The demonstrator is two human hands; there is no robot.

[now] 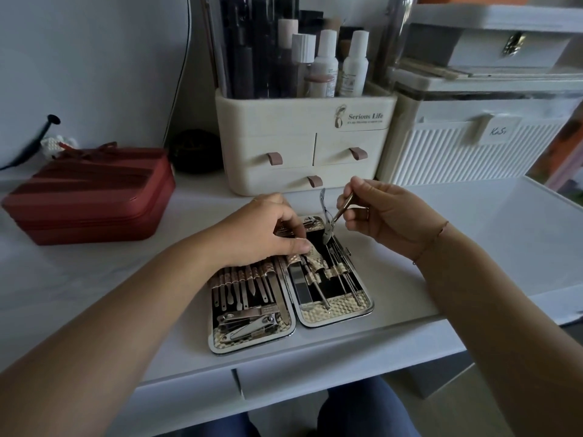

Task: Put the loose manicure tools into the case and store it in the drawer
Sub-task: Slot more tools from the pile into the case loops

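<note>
Centrally in the head view, an open manicure case (291, 298) lies flat on the white counter (473, 247), both halves facing up, near the counter's lower edge. Its left half holds a row of slim metal tools (243, 288) tucked under a patterned strap, with nail clippers (249, 323) lying across the lower end. Its right half carries a flat file and several thin probes over a dark lining.

The left hand (265, 231) rests on the upper part of the case, its fingers (299, 246) curled and pinching the patterned strap (310, 258) near the hinge, lifting it a little from the lining. The right hand (388, 212) hovers above the upper right corner of the case, thumb and forefinger closed on one handle of the cuticle nippers (331, 216). The nippers hang with their handles spread and the pointed tip aimed down at the dark lining of the right half; whether the tip touches cannot be told.

Just beyond the case, at upper centre, stands a cream organiser (303, 152) with three small drawers and bottles on top. A red zipped box (91, 197) sits at the left of the frame, and a white ribbed bin (473, 156) at the upper right. Along the bottom edge, below the counter, a drawer front (331, 380) shows, shut.
</note>
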